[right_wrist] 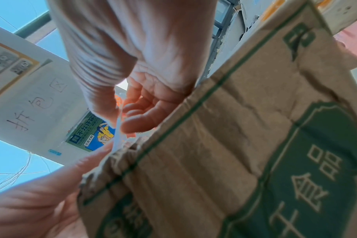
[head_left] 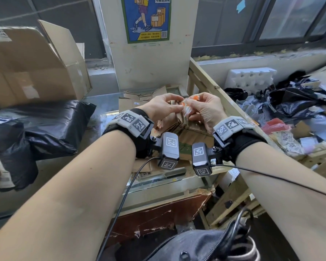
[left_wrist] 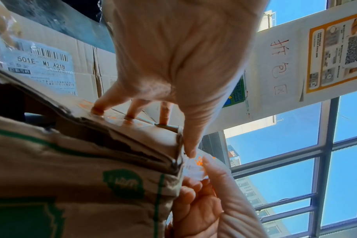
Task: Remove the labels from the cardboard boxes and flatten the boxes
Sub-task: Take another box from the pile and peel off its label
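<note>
A crumpled brown cardboard box (head_left: 184, 127) with green print is held up over the bench. My left hand (head_left: 174, 104) grips its top edge: the fingertips (left_wrist: 97, 111) press on the taped top and the thumb sits at the corner. My right hand (head_left: 194, 102) pinches a strip of clear tape with orange print (head_left: 188, 106) that comes off that corner. In the left wrist view the tape (left_wrist: 194, 167) shows between my thumb and the right hand (left_wrist: 202, 202). The right wrist view has the tape (right_wrist: 117, 135) between thumb and forefinger beside the box (right_wrist: 214, 161).
A large open cardboard box (head_left: 36, 68) stands at the left above a black plastic bag (head_left: 41, 132); it bears a shipping label (left_wrist: 41, 64). Flattened cardboard (head_left: 137, 99) lies behind my hands. At the right a wooden crate (head_left: 215, 87) holds black bags (head_left: 299, 102) and white foam (head_left: 250, 78).
</note>
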Demonstrator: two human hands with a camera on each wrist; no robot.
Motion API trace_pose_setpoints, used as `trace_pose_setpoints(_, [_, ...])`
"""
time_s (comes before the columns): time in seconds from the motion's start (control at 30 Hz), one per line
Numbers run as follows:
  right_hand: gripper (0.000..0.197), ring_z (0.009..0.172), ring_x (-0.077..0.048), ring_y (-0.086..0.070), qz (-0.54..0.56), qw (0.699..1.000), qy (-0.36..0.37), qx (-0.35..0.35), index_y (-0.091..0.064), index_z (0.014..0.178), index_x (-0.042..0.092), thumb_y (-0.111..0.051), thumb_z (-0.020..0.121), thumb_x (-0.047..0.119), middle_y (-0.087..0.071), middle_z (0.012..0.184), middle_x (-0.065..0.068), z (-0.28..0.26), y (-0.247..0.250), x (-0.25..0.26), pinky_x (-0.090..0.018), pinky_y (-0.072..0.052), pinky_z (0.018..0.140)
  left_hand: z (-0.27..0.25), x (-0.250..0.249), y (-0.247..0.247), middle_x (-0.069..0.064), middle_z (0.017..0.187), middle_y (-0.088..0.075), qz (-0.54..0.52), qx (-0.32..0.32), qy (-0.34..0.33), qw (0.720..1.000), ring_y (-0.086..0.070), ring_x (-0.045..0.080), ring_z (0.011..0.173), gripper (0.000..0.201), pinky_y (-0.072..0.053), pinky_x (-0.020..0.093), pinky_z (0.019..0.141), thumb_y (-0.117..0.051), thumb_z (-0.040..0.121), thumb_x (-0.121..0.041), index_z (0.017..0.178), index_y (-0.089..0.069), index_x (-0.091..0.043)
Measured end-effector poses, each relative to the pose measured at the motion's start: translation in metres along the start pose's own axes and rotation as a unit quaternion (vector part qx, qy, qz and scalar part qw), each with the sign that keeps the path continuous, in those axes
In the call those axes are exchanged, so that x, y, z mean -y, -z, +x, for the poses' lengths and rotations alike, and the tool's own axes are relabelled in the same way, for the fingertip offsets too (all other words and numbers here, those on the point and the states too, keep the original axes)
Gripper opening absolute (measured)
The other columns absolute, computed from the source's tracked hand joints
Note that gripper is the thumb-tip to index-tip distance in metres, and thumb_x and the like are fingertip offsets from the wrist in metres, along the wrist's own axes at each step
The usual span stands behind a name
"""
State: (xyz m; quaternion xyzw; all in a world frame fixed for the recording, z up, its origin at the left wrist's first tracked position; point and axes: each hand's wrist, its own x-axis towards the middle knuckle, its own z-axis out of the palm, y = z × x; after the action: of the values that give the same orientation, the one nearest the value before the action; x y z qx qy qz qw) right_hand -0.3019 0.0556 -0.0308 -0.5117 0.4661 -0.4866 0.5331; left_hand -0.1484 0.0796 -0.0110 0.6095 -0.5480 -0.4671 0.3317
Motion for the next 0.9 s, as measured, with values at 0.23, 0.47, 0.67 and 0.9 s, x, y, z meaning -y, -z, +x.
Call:
trace_pose_setpoints(0.23, [0.041,0.049,-0.012,-0.049,0.090,0.991,-0.048,0.081,-0.067,0.091,0.007,-0.068,0.073,0.044,-0.054,0.065,-0.006,0.001,0.002,0.010,-0.019,-0.043,0.041,0.012,0.002,-0.010,0.006,0.109,-0.066,0.006,-0.064,-0.018,0.998,-0.063,0.022,0.104,0.026,-0.051,0.036,0.095,-0.073,0.084,-0.023,0.106,-0.063,-0.030])
trace_pose_setpoints(0.47, [0.019,0.047,-0.007,-0.056,-0.037,0.992,-0.049,0.106,-0.064,0.080,0.003,-0.067,0.087,0.021,-0.063,0.063,-0.003,0.004,0.001,0.016,-0.018,-0.048,0.042,0.013,0.005,-0.009,0.005,0.111,-0.066,0.011,-0.052,-0.025,0.998,-0.062,0.021,0.104,0.033,-0.052,0.035,0.087,-0.078,0.080,-0.031,0.110,-0.062,-0.030])
trace_pose_setpoints(0.67, [0.025,0.051,-0.018,-0.063,-0.211,0.974,-0.015,0.076,-0.060,0.068,0.001,-0.075,0.080,0.017,-0.063,0.067,-0.015,0.009,-0.009,0.025,-0.026,-0.055,0.045,0.008,0.007,-0.004,0.006,0.118,-0.065,0.011,-0.025,-0.025,0.999,-0.060,0.020,0.103,0.035,-0.045,0.024,0.059,-0.071,0.087,-0.023,0.120,-0.060,-0.023])
trace_pose_setpoints(0.9, [0.048,0.037,-0.014,-0.049,-0.337,0.927,-0.106,0.129,-0.056,0.068,0.001,-0.069,0.082,0.045,-0.054,0.053,-0.010,0.005,-0.013,0.039,-0.020,-0.046,0.040,0.003,0.012,-0.004,0.000,0.105,-0.063,-0.006,-0.022,-0.049,0.999,-0.059,0.013,0.094,0.035,-0.044,0.016,0.052,-0.070,0.088,-0.019,0.122,-0.059,-0.019])
